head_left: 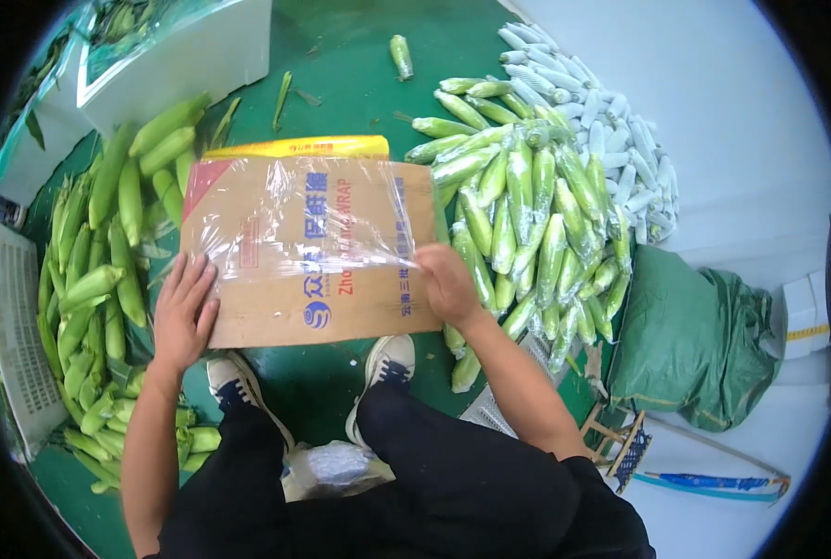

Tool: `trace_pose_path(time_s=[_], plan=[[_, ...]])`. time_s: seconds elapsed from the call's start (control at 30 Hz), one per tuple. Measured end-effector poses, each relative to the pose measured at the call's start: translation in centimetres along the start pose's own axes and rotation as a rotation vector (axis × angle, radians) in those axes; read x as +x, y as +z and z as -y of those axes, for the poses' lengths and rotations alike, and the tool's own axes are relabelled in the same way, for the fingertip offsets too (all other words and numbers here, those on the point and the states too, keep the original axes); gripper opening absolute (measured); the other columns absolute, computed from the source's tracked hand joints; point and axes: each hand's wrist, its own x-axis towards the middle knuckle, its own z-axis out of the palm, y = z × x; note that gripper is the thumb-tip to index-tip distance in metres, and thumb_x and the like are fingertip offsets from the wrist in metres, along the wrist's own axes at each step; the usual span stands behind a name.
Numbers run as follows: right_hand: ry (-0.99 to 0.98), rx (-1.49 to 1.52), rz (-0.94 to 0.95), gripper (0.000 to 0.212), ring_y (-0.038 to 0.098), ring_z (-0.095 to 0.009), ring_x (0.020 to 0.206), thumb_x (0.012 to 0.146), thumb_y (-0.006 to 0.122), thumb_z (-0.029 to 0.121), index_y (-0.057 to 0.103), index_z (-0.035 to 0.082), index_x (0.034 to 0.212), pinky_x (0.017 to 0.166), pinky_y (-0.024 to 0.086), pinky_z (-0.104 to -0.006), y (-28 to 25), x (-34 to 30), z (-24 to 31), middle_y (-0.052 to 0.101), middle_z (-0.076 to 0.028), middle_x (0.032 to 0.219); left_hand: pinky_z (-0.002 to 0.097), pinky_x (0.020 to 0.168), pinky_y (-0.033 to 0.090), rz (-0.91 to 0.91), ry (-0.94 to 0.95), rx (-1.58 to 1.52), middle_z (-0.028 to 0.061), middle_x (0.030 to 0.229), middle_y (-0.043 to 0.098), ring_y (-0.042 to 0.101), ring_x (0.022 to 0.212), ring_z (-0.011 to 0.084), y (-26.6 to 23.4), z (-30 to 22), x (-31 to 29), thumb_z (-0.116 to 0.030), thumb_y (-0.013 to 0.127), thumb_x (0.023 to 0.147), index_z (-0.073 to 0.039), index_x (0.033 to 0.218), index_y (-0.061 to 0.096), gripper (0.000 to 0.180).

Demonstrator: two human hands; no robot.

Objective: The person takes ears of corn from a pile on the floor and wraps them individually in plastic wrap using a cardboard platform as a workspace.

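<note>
A flat brown cardboard sheet with blue and red print lies in front of my knees, above my shoes. Clear cling film stretches across it, creased toward its right side. My left hand rests on the cardboard's left edge with fingers stretched out. At the right edge my right hand is closed on the gathered edge of the film; its fingertips are partly hidden. Along the cardboard's far edge shows a yellow printed strip. Beside my right hand lies a heap of film-wrapped green corn ears.
Unwrapped corn ears pile up on the left beside a white crate. White foam boxes stand far left. White netting sleeves lie at the far right, near a green sack. One corn ear lies apart on the green floor.
</note>
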Motion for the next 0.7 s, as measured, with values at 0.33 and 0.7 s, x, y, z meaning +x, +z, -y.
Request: trace_pose_path(time_s=[0.33,0.7], plan=[[-0.115,-0.095,0.146,0.012,0.057,-0.03,0.084,0.081,0.061,0.005,0.065,0.011,0.09,0.076,0.044,-0.0441,3.7,-5.0,2.6,0.059,-0.007,0.084,0.0525,0.114,0.03,-0.124,0.034,0.201,0.0108,0.148,0.052,0.042,0.14,0.0354,1.4,1.2,-3.8,-0.018,0.068,0.082,-0.01,0.129,0.063,0.048],[0.217,-0.156,0.118,0.007,0.053,-0.029,0.094,0.09,0.062,-0.002,0.06,0.003,0.094,0.085,0.044,-0.036,0.0,-7.0,-0.9,0.054,-0.01,0.098,0.0412,0.103,0.041,-0.403,-0.399,-0.228,0.0162,0.129,0.056,0.055,0.117,0.0335,4.7,2.3,-7.9,-0.013,0.065,0.09,-0.004,0.126,0.06,0.038]])
